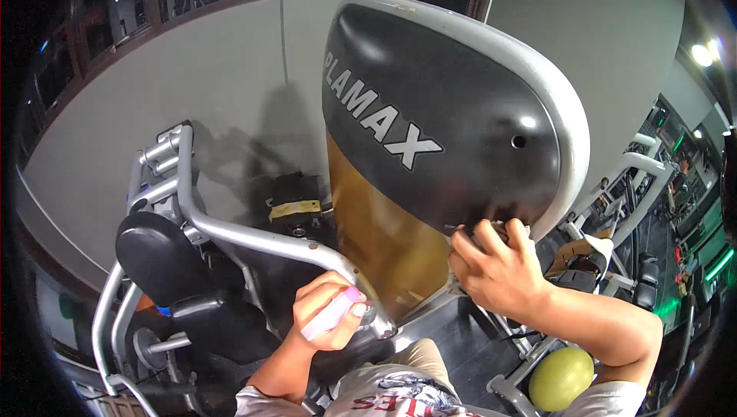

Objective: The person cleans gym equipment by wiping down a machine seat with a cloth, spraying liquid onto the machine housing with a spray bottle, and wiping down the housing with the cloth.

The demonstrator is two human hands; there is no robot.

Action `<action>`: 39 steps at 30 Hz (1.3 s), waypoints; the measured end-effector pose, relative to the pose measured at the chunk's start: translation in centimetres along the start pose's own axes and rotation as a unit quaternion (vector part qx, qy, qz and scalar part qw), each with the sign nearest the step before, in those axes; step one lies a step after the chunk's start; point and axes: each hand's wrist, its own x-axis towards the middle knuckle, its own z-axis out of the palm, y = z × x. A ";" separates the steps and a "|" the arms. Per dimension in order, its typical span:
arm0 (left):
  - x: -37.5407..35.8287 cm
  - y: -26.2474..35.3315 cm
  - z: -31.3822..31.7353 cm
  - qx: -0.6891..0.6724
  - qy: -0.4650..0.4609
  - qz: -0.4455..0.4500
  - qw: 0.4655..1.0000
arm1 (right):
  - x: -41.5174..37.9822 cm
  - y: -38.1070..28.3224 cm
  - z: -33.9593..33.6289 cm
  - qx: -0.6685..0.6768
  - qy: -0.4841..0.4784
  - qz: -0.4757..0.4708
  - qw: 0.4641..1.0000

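Printed shirt [399, 403] sits nearest. Below the black panel [453, 118], the left hand's [313, 303] fingers grip a pink-white object [327, 320], partly hidden, long axis slanting up toward the panel; the right hand's [499, 271] fingers press a mostly covered cloth [500, 228] against its lower edge.

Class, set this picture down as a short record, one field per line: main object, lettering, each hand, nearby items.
main object: large machine cover, dark panel, silvery rim
lettering: pale, ending in "MAX"
left hand: grips a pink-and-white item
right hand: at the panel's lower edge, apparently with a crumpled cloth
nearby: black pad; yellow-green ball
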 end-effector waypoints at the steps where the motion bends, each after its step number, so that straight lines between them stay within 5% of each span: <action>1: 0.2 -0.1 -0.1 0.016 -0.006 0.015 1.000 | 0.1 0.1 -0.4 0.007 -0.006 0.012 1.000; 5: 0.4 -0.1 -0.3 0.024 -0.002 0.017 1.000 | 1.2 3.4 -3.0 -0.016 0.163 0.129 0.978; 8: 0.3 -0.2 -0.2 0.019 0.000 0.014 1.000 | 2.4 4.9 -3.6 -0.025 0.196 0.200 0.960; 14: 0.4 -0.4 -0.3 0.009 -0.016 0.027 0.999 | 1.0 0.1 0.0 -0.043 0.033 -0.022 0.998; 20: 0.8 0.0 0.0 0.043 -0.012 0.044 0.998 | 3.2 5.1 -4.2 -0.070 0.191 0.207 0.957; 25: 0.9 0.0 -0.7 0.073 0.005 0.059 0.996 | 2.1 -0.9 1.1 -0.048 0.054 -0.010 0.997; 29: 1.2 -0.2 -1.0 0.074 0.001 0.066 0.995 | 5.7 3.8 -3.0 -0.073 0.184 0.166 0.966; 31: 1.1 -0.1 -1.0 0.073 0.004 0.052 0.996 | 7.0 5.9 -4.9 0.010 0.144 0.239 0.960; 37: 1.1 -0.1 -1.5 0.078 0.007 0.053 0.995 | 5.7 -1.5 1.4 -0.056 0.054 -0.013 0.997; 39: 1.1 -0.5 -1.5 0.086 0.013 0.076 0.993 | 6.5 0.6 -0.2 -0.057 0.080 0.055 0.994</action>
